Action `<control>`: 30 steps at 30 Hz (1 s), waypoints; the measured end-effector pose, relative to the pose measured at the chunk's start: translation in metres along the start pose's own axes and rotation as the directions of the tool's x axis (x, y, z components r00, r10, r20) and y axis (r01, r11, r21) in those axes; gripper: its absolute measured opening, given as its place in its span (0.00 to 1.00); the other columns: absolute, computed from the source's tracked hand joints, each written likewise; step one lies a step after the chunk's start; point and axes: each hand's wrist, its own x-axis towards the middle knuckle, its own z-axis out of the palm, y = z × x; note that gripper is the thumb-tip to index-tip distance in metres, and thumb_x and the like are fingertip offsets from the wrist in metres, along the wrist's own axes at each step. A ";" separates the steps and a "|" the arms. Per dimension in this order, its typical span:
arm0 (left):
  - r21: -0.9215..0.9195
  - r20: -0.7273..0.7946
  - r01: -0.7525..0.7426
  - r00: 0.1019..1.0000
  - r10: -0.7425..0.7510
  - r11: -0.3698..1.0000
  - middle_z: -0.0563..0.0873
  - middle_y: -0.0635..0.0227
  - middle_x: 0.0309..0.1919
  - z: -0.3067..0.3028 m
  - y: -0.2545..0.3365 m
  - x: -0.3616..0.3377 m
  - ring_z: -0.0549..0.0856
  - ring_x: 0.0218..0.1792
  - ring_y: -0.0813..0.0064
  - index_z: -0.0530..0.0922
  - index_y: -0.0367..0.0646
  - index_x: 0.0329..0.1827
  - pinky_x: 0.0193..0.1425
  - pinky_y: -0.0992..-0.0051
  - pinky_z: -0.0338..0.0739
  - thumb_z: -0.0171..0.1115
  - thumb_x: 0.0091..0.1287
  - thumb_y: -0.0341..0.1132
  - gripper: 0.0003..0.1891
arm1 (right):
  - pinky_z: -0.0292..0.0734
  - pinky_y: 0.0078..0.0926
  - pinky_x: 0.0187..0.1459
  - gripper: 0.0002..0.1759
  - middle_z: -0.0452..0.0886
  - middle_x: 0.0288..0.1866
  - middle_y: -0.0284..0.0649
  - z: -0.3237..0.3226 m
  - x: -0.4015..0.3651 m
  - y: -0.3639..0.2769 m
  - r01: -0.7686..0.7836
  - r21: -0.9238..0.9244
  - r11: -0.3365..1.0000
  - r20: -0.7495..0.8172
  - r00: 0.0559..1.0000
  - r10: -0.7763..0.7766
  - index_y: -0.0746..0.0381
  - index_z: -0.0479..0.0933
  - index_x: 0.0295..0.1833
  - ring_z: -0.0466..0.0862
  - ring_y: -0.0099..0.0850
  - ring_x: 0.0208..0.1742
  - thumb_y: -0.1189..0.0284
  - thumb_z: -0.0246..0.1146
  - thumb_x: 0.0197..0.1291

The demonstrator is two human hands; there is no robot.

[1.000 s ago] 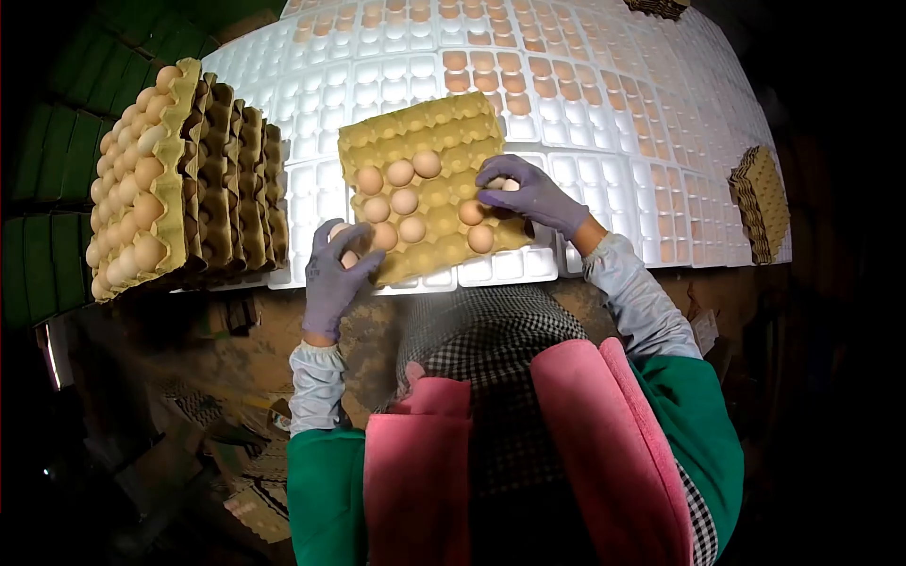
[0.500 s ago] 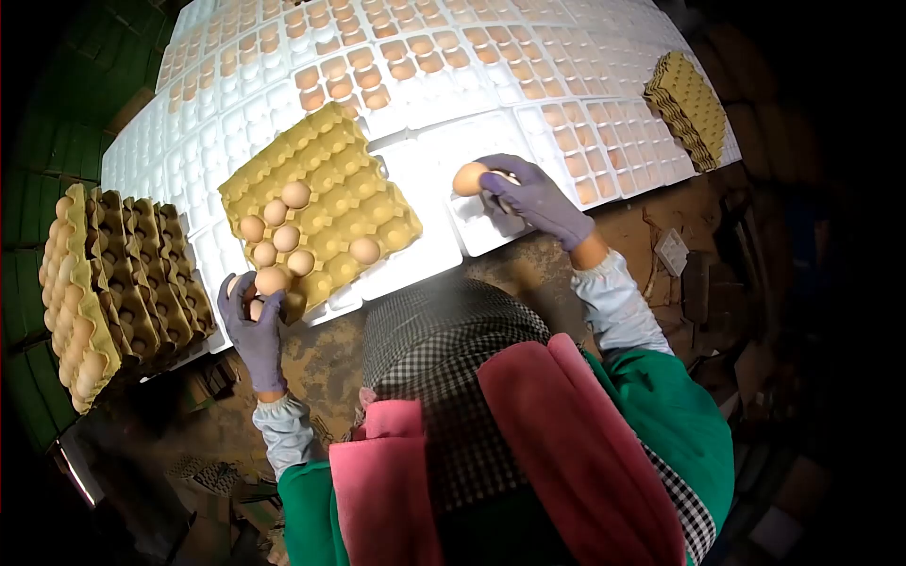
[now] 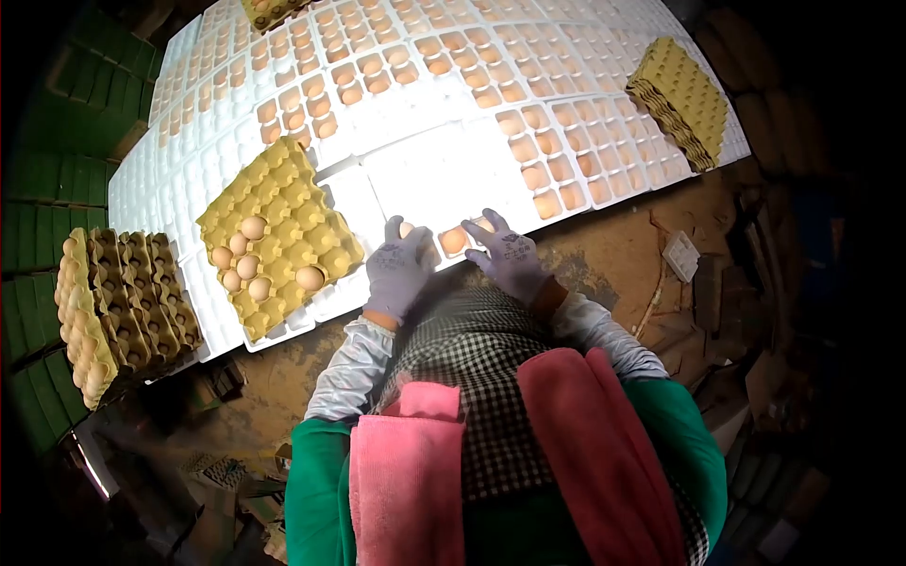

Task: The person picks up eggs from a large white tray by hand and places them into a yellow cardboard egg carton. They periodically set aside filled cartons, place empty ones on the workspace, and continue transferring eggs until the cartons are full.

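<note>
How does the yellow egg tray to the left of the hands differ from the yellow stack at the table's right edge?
The egg tray looks like a single layer, while the right-edge stack is several layers piled up. The egg tray holds six eggs; none show on the right-edge stack. The egg tray lies near the left hand; the right-edge stack sits well away. Both are yellow and bumpy.

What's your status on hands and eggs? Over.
Left hand at one egg, right hand at another. Third egg between them in white egg tray. Seven eggs on yellow pulp tray. No obstruction seen.
</note>
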 end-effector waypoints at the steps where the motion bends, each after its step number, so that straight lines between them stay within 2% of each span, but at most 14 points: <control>1: -0.024 -0.088 -0.006 0.996 0.004 1.000 0.71 0.58 0.68 0.005 -0.002 0.006 0.87 0.49 0.54 0.81 0.58 0.58 0.51 0.60 0.83 0.71 0.60 0.40 0.22 | 0.82 0.40 0.55 0.24 0.74 0.67 0.53 -0.006 0.002 0.004 -0.011 0.094 0.996 -0.083 0.996 0.019 0.52 0.78 0.65 0.82 0.49 0.61 0.61 0.68 0.64; 4: -0.020 -0.116 0.016 0.993 -0.018 1.000 0.75 0.59 0.66 -0.003 0.001 0.021 0.87 0.49 0.57 0.82 0.55 0.57 0.53 0.62 0.82 0.69 0.61 0.40 0.20 | 0.77 0.41 0.55 0.20 0.79 0.58 0.49 -0.001 0.016 0.029 0.104 0.195 0.975 -0.444 0.896 -0.007 0.59 0.79 0.62 0.81 0.47 0.57 0.70 0.65 0.65; 7: -0.282 -0.055 0.027 0.997 -0.044 0.959 0.87 0.62 0.45 -0.013 -0.001 0.035 0.88 0.46 0.63 0.86 0.47 0.53 0.52 0.66 0.81 0.68 0.62 0.43 0.18 | 0.73 0.43 0.59 0.18 0.80 0.57 0.47 0.013 0.022 0.061 0.148 0.071 0.986 -0.438 0.893 -0.103 0.60 0.78 0.61 0.79 0.45 0.58 0.74 0.62 0.65; 12: -0.512 -0.177 0.006 0.978 -0.112 0.859 0.88 0.64 0.46 -0.005 0.020 0.042 0.87 0.47 0.63 0.86 0.48 0.51 0.56 0.65 0.80 0.65 0.66 0.42 0.14 | 0.70 0.44 0.58 0.19 0.83 0.52 0.46 0.025 0.030 0.070 0.248 0.053 0.967 -0.459 0.867 -0.197 0.60 0.80 0.58 0.80 0.45 0.55 0.82 0.56 0.62; 14: -0.200 -0.419 -0.350 0.875 0.243 0.915 0.84 0.63 0.55 0.019 0.025 0.053 0.82 0.58 0.62 0.83 0.48 0.56 0.67 0.62 0.73 0.62 0.68 0.40 0.16 | 0.71 0.44 0.58 0.18 0.84 0.50 0.47 0.021 0.030 0.069 0.204 0.062 0.977 -0.430 0.889 -0.159 0.61 0.81 0.56 0.81 0.46 0.53 0.82 0.56 0.62; 16: 0.183 -0.421 -0.411 0.788 0.449 0.893 0.79 0.60 0.60 0.058 0.014 0.062 0.76 0.64 0.60 0.77 0.47 0.63 0.74 0.57 0.63 0.61 0.68 0.39 0.20 | 0.73 0.43 0.56 0.17 0.84 0.51 0.48 0.015 0.031 0.064 0.160 0.087 0.983 -0.388 0.915 -0.114 0.62 0.82 0.54 0.81 0.46 0.54 0.82 0.56 0.62; 18: -0.161 -0.413 -0.472 0.830 0.375 0.867 0.80 0.58 0.58 0.036 0.008 0.041 0.78 0.61 0.59 0.77 0.44 0.62 0.74 0.54 0.64 0.62 0.66 0.38 0.22 | 0.75 0.42 0.59 0.14 0.84 0.50 0.48 0.015 0.031 0.064 0.108 0.151 0.983 -0.380 0.924 -0.043 0.65 0.82 0.52 0.81 0.46 0.54 0.81 0.57 0.64; 20: -0.136 -0.501 -0.452 0.799 0.332 0.882 0.84 0.60 0.52 -0.026 -0.017 -0.003 0.82 0.55 0.59 0.80 0.44 0.57 0.67 0.57 0.72 0.64 0.63 0.32 0.18 | 0.77 0.38 0.58 0.14 0.84 0.51 0.48 0.018 0.034 0.046 0.019 0.319 0.947 -0.399 0.909 0.117 0.65 0.82 0.53 0.82 0.44 0.53 0.80 0.57 0.65; 22: -0.178 -0.551 -0.126 0.835 0.008 0.976 0.86 0.61 0.48 -0.082 -0.069 -0.052 0.84 0.50 0.59 0.82 0.45 0.54 0.62 0.60 0.76 0.67 0.59 0.27 0.18 | 0.80 0.35 0.53 0.14 0.83 0.54 0.48 0.009 0.047 -0.018 0.129 0.420 0.898 -0.302 0.953 0.004 0.66 0.80 0.55 0.84 0.43 0.50 0.80 0.60 0.65; 23: -0.085 -0.623 0.087 0.773 -0.121 0.993 0.85 0.61 0.52 -0.092 -0.103 -0.072 0.83 0.52 0.59 0.82 0.46 0.56 0.61 0.62 0.76 0.68 0.58 0.26 0.20 | 0.82 0.34 0.48 0.17 0.82 0.56 0.49 0.024 0.063 -0.040 0.393 0.358 0.847 -0.306 0.906 -0.291 0.66 0.78 0.59 0.85 0.43 0.47 0.79 0.62 0.64; 24: -0.064 -0.577 0.225 0.787 -0.220 0.972 0.84 0.62 0.55 -0.104 -0.130 -0.086 0.82 0.54 0.59 0.81 0.45 0.56 0.61 0.63 0.76 0.70 0.57 0.27 0.21 | 0.83 0.34 0.48 0.21 0.82 0.58 0.49 0.023 0.071 -0.084 0.336 0.506 0.795 -0.117 0.939 -0.322 0.63 0.77 0.62 0.85 0.43 0.47 0.77 0.65 0.63; 27: 0.023 -0.414 0.225 0.889 -0.195 0.974 0.83 0.62 0.56 -0.101 -0.187 -0.100 0.81 0.56 0.58 0.81 0.44 0.57 0.62 0.61 0.76 0.71 0.56 0.28 0.23 | 0.80 0.37 0.55 0.32 0.72 0.73 0.53 0.053 0.100 -0.167 0.477 0.388 0.789 0.238 0.774 -0.586 0.52 0.70 0.72 0.83 0.44 0.61 0.59 0.67 0.65; 28: 0.049 -0.319 0.172 0.936 -0.148 0.984 0.83 0.61 0.55 -0.102 -0.198 -0.100 0.81 0.56 0.58 0.80 0.44 0.58 0.62 0.60 0.75 0.71 0.55 0.28 0.24 | 0.78 0.36 0.57 0.32 0.77 0.66 0.50 0.087 0.105 -0.169 0.667 0.185 0.722 0.163 0.704 -0.692 0.51 0.70 0.73 0.83 0.44 0.59 0.59 0.66 0.65; 30: 0.045 -0.266 0.193 0.948 -0.174 0.980 0.84 0.62 0.54 -0.104 -0.209 -0.098 0.83 0.54 0.62 0.80 0.46 0.59 0.60 0.63 0.77 0.72 0.57 0.29 0.24 | 0.78 0.35 0.56 0.31 0.80 0.57 0.46 0.088 0.125 -0.189 0.595 0.203 0.777 0.418 0.665 -0.618 0.51 0.73 0.70 0.84 0.42 0.54 0.57 0.68 0.62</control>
